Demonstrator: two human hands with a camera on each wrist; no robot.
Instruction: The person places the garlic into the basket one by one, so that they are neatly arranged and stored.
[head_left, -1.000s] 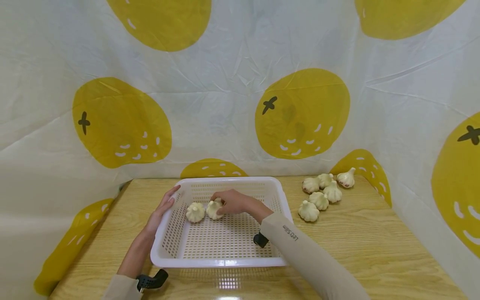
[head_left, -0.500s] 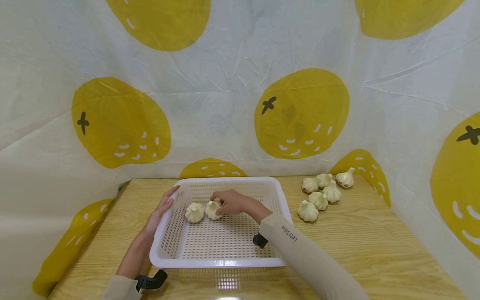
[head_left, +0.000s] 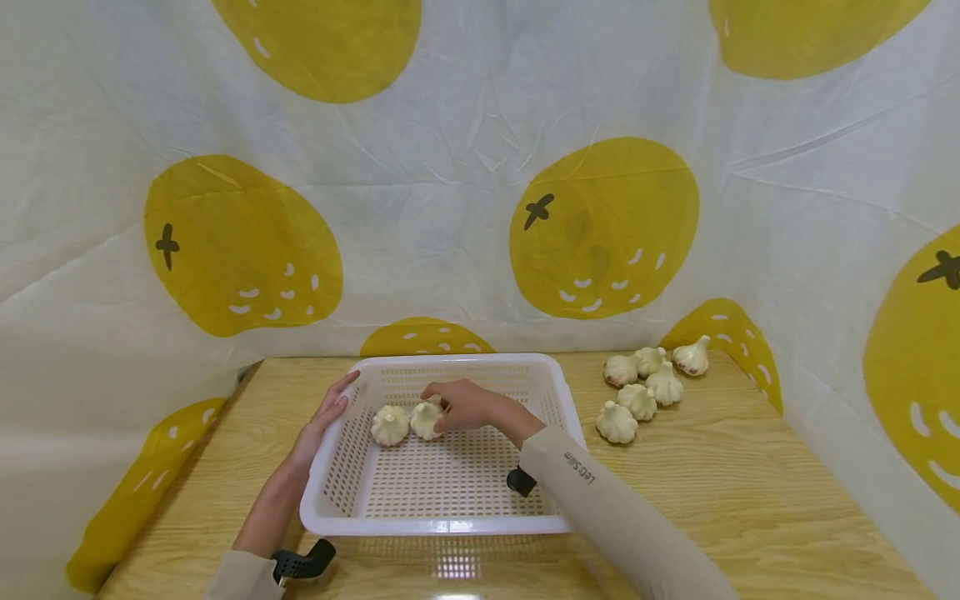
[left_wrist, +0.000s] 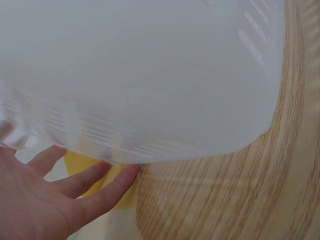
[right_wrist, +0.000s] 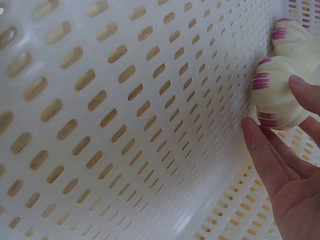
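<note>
A white plastic basket (head_left: 450, 525) with slotted walls and floor stands on the wooden table. Two pale garlic bulbs are side by side on its floor, toward the left. My right hand (head_left: 468, 404) reaches inside and holds the right-hand garlic bulb (head_left: 425, 422) between thumb and fingers. In the right wrist view, this bulb (right_wrist: 277, 92) shows purple streaks, with the thumb against it and fingertips near its base. The other garlic bulb (head_left: 390, 426) sits just left of it. My left hand (head_left: 311, 433) rests along the basket's left outer side, its spread fingers touching the wall in the left wrist view.
Several garlic bulbs (head_left: 637, 402) lie in a loose group on the table (head_left: 720, 483), right of the basket. One more bulb (head_left: 692, 357) sits at the back right. A white cloth (head_left: 427, 250) printed with yellow fruit hangs behind and at the sides.
</note>
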